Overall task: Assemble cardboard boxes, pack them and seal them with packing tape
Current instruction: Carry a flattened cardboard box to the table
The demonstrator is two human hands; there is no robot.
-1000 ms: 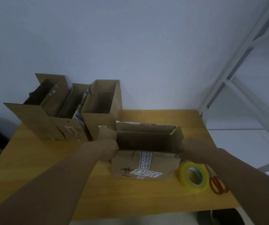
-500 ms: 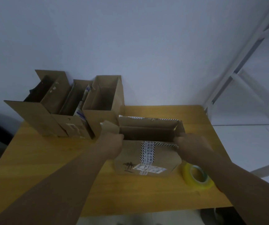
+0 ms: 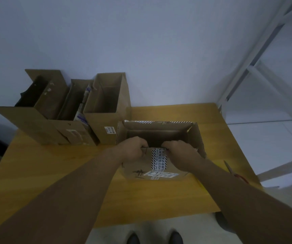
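Hands now closer together, left hand point(image 3: 132, 149) and right hand point(image 3: 178, 150) gripping cardboard box point(image 3: 175, 131) at near edge, fingertips hidden inside, scissors point(image 3: 228, 168) apparently half behind right forearm point(image 3: 233, 192)

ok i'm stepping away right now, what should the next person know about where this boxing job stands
Left hand and right hand both grip the near top edge of the open box, close together at its middle.
The box stands on the table, top open; its inside is too dark to tell the contents.
Three more open boxes stand back left; scissors lie at the right edge. No tape roll in view.
Left: pack if needed, fold flaps, tape shut.
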